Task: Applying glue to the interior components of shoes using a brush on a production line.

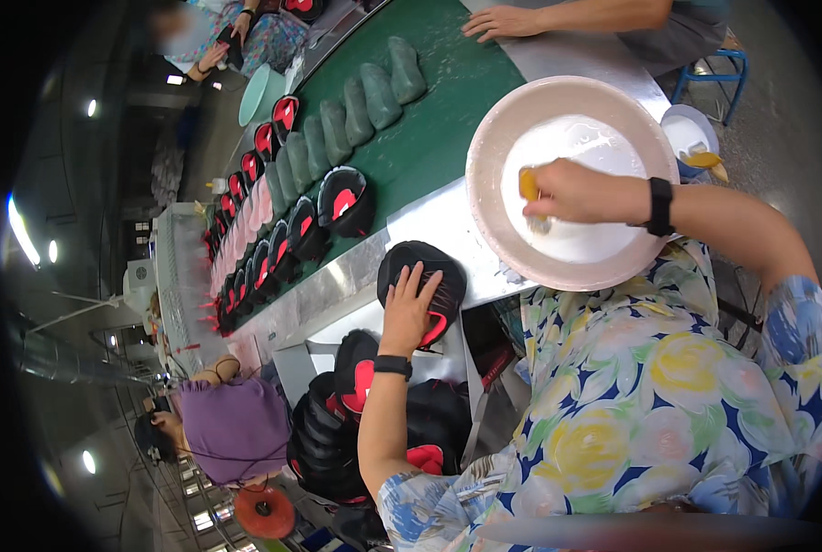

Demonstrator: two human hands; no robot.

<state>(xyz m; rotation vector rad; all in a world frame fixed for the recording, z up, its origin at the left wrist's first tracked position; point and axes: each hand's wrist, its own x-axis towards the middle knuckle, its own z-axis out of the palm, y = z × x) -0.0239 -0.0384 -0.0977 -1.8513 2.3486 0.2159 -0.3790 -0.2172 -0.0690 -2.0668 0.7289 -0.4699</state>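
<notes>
My left hand (406, 315) grips a black shoe upper (432, 256) with its fingers spread over the side. Red lining shows at the opening, close to my wrist. The upper is at the edge of the metal worktop (448, 207). Inside a wide pale pink basin (483, 156), my right hand (572, 191) is closed around a brush with a yellow handle (528, 186). Its pale bristles are down by the white liquid (604, 152) in the basin. Beneath my left forearm, more black uppers with red linings (358, 379) lie piled together.
A green conveyor belt (448, 120) carries rows of black uppers (342, 207), grey-green sole pieces (381, 97) and pink ones. Across it rests another person's hand (503, 22). A person in purple (236, 428) sits at left. Beyond the basin stands a small white bucket (689, 129).
</notes>
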